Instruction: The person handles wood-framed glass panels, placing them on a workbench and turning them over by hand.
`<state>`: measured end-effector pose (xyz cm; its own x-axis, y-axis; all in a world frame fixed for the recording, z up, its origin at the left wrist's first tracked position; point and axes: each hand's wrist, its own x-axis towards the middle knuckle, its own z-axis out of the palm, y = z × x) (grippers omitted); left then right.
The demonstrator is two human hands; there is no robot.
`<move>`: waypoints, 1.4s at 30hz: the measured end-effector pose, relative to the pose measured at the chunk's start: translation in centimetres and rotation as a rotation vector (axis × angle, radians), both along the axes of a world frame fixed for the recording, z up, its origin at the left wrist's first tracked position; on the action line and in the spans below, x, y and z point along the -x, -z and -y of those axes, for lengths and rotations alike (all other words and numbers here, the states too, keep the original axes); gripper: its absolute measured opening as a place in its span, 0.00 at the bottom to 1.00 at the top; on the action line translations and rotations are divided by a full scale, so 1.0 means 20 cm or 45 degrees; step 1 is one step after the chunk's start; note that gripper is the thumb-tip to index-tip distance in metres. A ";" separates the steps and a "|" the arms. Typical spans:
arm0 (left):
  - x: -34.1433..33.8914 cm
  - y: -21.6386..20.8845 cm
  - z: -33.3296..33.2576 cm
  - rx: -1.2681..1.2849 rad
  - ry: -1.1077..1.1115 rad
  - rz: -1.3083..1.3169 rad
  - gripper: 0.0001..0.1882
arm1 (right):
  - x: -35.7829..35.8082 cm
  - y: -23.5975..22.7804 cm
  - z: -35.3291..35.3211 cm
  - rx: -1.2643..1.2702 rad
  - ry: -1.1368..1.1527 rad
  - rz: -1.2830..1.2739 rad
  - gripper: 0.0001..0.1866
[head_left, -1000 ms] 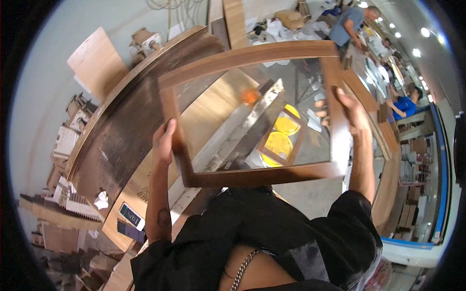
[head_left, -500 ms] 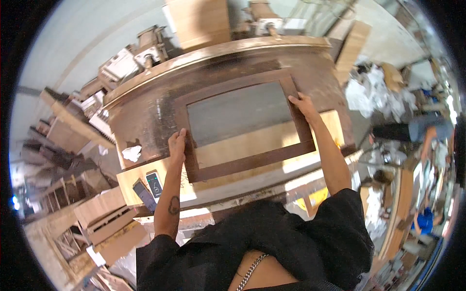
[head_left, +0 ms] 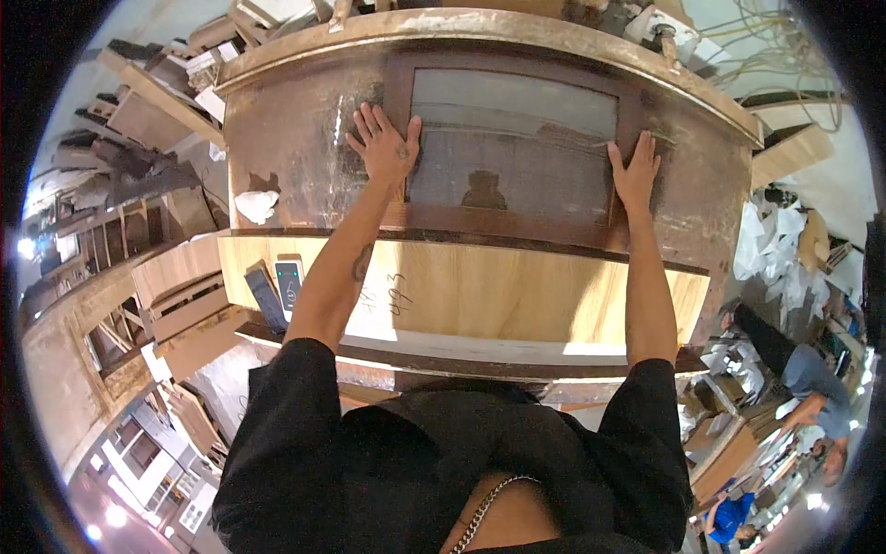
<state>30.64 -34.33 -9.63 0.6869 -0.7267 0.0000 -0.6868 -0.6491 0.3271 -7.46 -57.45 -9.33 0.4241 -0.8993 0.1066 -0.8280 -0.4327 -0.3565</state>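
Note:
A dark brown wooden frame [head_left: 498,224] with a clear, glass-like pane [head_left: 517,129] lies flat on the brown worktable [head_left: 305,120], toward its far side. My left hand [head_left: 388,152] rests on the frame's left side, fingers spread and palm down. On the right side of the frame lies my right hand [head_left: 635,175], its thumb apart from stretched-out fingers. Neither hand grips anything. Reflections show in the pane. Along the near edge of the table is a light wooden board [head_left: 480,286] with handwritten marks, below the frame.
A device with a lit screen [head_left: 289,283] and a dark phone-like slab [head_left: 265,300] sit at the board's left end, near a crumpled white cloth [head_left: 257,206]. A raised ledge [head_left: 480,23] borders the table's far side. Other people [head_left: 817,374] are at the far right.
The frame has gone from being held up, tilted, over the light board to lying flat farther away on the table. My hands have changed from gripping its sides to resting flat.

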 end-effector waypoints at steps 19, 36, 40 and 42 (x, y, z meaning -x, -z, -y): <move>0.15 -0.16 -0.09 -0.199 -0.059 0.133 0.37 | 0.01 -0.07 -0.10 0.248 -0.101 -0.152 0.32; 0.22 -0.18 -0.11 -0.155 -0.050 -0.017 0.37 | 0.12 -0.01 -0.05 0.113 -0.062 -0.093 0.34; 0.20 -0.15 -0.09 -0.149 -0.074 0.039 0.37 | 0.15 0.03 0.00 0.182 -0.134 -0.101 0.33; 0.18 -0.11 -0.11 -0.149 -0.102 0.091 0.36 | 0.05 -0.06 -0.09 0.122 -0.048 -0.163 0.33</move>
